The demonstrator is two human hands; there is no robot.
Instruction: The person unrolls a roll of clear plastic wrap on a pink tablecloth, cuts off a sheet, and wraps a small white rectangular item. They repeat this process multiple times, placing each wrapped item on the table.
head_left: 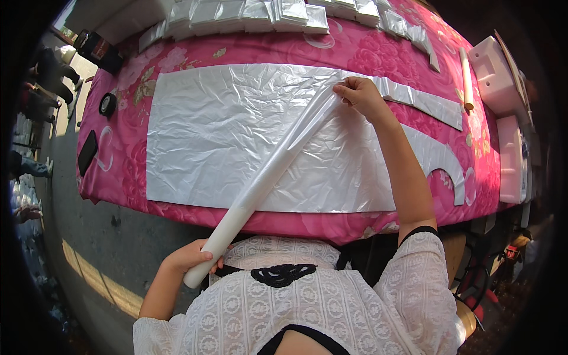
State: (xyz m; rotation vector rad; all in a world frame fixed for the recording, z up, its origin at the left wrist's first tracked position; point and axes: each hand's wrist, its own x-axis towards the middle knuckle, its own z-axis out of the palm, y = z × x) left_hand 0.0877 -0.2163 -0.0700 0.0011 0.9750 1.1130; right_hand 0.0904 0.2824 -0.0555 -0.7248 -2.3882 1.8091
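My left hand is closed around the lower end of a long roll of white plastic film, close to my body. The roll slants up and away to the right, above a large white plastic bag. At its far end the film is loose and creased, and my right hand pinches it there between thumb and fingers. Crinkled and flat, the bag covers the middle of the table. Two strap-like handles of the bag stretch to the right; my right forearm crosses over part of it.
A pink flowered cloth covers the table. Stacks of folded white bags line the far edge. On the left lie a phone, a roll of black tape and a dark jar. A cardboard tube and foam boxes are at right.
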